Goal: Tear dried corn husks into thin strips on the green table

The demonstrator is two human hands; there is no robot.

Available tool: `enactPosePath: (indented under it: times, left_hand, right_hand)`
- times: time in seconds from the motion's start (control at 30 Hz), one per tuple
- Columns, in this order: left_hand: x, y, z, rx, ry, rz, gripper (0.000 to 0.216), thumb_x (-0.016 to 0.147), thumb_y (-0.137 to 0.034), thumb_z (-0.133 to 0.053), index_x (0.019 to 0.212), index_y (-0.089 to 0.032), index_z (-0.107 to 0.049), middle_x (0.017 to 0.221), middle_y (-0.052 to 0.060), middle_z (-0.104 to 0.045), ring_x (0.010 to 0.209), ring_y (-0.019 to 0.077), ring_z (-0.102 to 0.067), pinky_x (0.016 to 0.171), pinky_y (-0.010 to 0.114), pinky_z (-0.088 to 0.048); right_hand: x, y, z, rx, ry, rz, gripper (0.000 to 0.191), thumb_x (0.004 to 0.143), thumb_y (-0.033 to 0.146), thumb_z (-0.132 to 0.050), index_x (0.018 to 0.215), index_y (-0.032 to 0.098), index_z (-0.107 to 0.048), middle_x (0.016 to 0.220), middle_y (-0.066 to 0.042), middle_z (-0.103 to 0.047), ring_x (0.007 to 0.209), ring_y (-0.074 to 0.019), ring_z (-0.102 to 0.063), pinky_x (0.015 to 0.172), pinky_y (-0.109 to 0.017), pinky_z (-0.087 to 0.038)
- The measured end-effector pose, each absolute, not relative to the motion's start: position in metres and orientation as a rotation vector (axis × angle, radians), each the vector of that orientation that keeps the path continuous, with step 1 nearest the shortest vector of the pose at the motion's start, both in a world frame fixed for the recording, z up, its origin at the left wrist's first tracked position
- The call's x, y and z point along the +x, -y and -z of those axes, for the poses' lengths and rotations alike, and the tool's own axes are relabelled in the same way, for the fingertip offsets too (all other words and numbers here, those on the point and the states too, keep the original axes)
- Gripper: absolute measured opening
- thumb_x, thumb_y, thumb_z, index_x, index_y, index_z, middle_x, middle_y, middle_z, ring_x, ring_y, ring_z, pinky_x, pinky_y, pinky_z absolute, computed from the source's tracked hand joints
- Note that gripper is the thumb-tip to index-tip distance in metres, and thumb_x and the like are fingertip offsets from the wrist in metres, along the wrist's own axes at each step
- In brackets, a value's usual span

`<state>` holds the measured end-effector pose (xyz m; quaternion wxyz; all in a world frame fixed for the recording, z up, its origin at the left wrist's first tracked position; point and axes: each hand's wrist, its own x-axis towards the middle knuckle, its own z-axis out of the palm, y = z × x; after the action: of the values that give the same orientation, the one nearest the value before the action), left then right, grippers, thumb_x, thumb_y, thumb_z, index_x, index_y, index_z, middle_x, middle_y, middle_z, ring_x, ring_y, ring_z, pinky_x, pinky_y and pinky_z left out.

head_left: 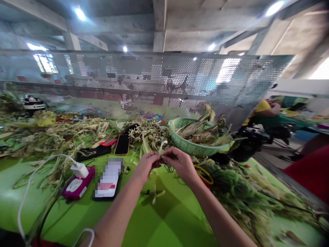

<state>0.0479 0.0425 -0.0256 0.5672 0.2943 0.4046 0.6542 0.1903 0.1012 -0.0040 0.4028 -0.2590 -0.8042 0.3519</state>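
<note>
My left hand and my right hand meet over the green table, fingertips pinched together. Between them is a pale strip of dried corn husk, its upper end sticking up above the fingers. A thin dark strand hangs by my right fingers; its kind is unclear. Just below the hands, a small husk scrap lies on the tabletop. Right of my right wrist is a yellow ring-shaped thing, partly covered by the arm.
Husks fill a green basket; husk piles cover the left side, green fibres the right. Leftward lie a dark phone, a lit phone, a red cutter and a magenta power strip. A perforated screen stands behind.
</note>
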Motion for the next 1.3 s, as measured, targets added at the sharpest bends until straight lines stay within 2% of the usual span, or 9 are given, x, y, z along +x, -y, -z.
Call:
enactPosePath:
  times: [0.2,0.5,0.63,0.7,0.93,1.1,1.3]
  left_hand:
    - [0.049,-0.041,0.025,0.780,-1.011,-1.537,0.012,0.065,-0.024,-0.067,0.071,-0.016,-0.060,0.070,-0.001,-0.058,0.062,0.0088,-0.052,0.065,0.024,-0.041]
    - [0.052,-0.039,0.017,0.949,-1.025,-1.524,0.022,0.066,-0.033,-0.071,0.074,-0.015,-0.059,0.072,-0.001,-0.056,0.069,0.0105,-0.051,0.068,0.023,-0.041]
    - [0.052,-0.038,0.015,1.021,-1.071,-1.550,0.024,0.068,-0.038,-0.068,0.075,-0.016,-0.060,0.072,-0.001,-0.057,0.070,0.0121,-0.051,0.069,0.024,-0.041]
    - [0.051,-0.037,0.014,1.077,-1.116,-1.539,0.022,0.071,-0.038,-0.066,0.076,-0.016,-0.061,0.072,0.000,-0.058,0.071,0.0129,-0.052,0.069,0.025,-0.040]
    - [0.050,-0.038,0.018,1.111,-1.220,-1.514,0.018,0.074,-0.035,-0.061,0.079,-0.018,-0.062,0.076,0.001,-0.060,0.073,0.0148,-0.052,0.071,0.026,-0.040]
    - [0.048,-0.043,0.023,0.976,-1.113,-1.541,0.019,0.071,-0.034,-0.064,0.076,-0.016,-0.061,0.073,0.001,-0.060,0.069,0.0129,-0.052,0.067,0.025,-0.040]
    - [0.049,-0.042,0.020,0.961,-1.119,-1.555,0.022,0.068,-0.036,-0.068,0.076,-0.016,-0.062,0.074,0.002,-0.061,0.072,0.0140,-0.055,0.066,0.024,-0.040]
  right_hand:
    - [0.190,-0.101,0.005,-0.705,2.025,-0.822,0.008,0.076,0.026,-0.061,0.077,0.018,-0.064,0.074,-0.003,-0.064,0.070,-0.0161,-0.058,0.066,-0.027,-0.046]
    - [0.185,-0.097,0.002,-0.742,1.742,-1.140,0.016,0.069,0.028,-0.067,0.077,0.017,-0.058,0.069,0.000,-0.059,0.064,-0.0138,-0.053,0.061,-0.025,-0.044]
    - [0.186,-0.097,0.000,-0.739,1.642,-1.292,0.028,0.067,0.033,-0.071,0.085,0.016,-0.060,0.075,-0.002,-0.061,0.067,-0.0143,-0.055,0.061,-0.025,-0.044]
    - [0.187,-0.097,-0.001,-0.752,1.657,-1.331,0.026,0.067,0.034,-0.071,0.083,0.016,-0.062,0.074,-0.002,-0.062,0.066,-0.0140,-0.055,0.061,-0.025,-0.044]
    - [0.185,-0.095,0.002,-0.755,1.663,-1.275,0.020,0.065,0.033,-0.072,0.069,0.017,-0.060,0.064,0.002,-0.059,0.061,-0.0131,-0.052,0.059,-0.024,-0.041]
    - [0.185,-0.098,0.002,-0.768,1.774,-1.196,0.023,0.072,0.040,-0.066,0.070,0.017,-0.063,0.065,0.001,-0.059,0.060,-0.0132,-0.051,0.057,-0.024,-0.040]
    - [0.186,-0.098,0.002,-0.752,1.719,-1.239,0.025,0.069,0.040,-0.070,0.072,0.018,-0.058,0.067,0.000,-0.060,0.065,-0.0144,-0.053,0.059,-0.024,-0.043]
